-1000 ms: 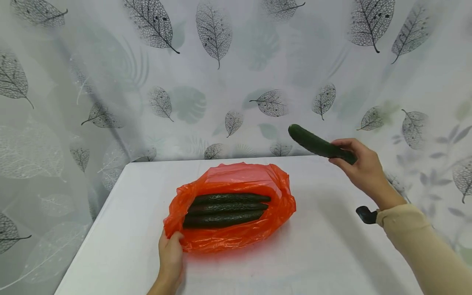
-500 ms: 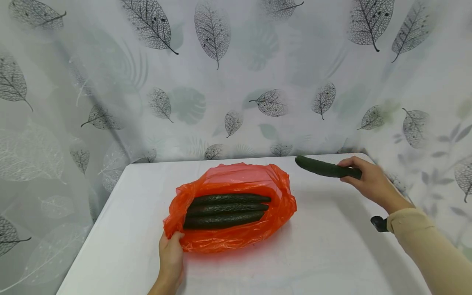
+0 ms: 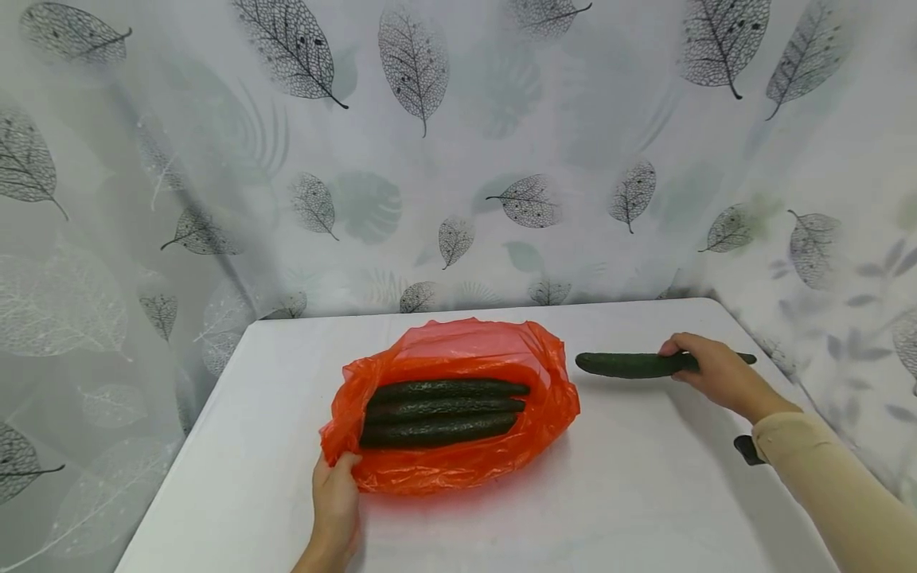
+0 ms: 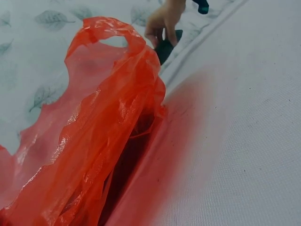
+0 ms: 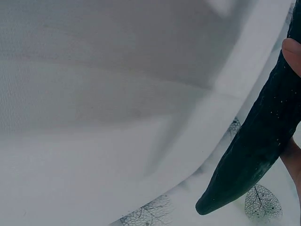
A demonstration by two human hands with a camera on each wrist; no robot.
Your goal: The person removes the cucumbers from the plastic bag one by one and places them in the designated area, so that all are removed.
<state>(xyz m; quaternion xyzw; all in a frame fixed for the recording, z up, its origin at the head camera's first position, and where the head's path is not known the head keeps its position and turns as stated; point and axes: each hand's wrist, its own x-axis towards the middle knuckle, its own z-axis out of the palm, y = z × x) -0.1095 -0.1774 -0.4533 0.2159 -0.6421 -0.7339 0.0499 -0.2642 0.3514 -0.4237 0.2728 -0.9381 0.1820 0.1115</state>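
In the head view, soft, even light whitens the worktop [image 3: 215,477], with a diffuse grey shadow beside the sleeve [image 3: 824,469] towards the right edge, a red glow along the near-edge side of the bag [image 3: 458,476], and small glints on its plastic. Both wrist views are dimmer and bluish; in the right one, a broad shadow darkens the worktop, whose edge looks bowed.

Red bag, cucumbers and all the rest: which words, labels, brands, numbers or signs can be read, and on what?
None: no readable text in any view.
Red bag, the three cucumbers showing inside and the held cucumber: no lettering seen.
Backdrop: printed leaves, no lettering seen.
Dark piece by the sleeve: too small to tell.
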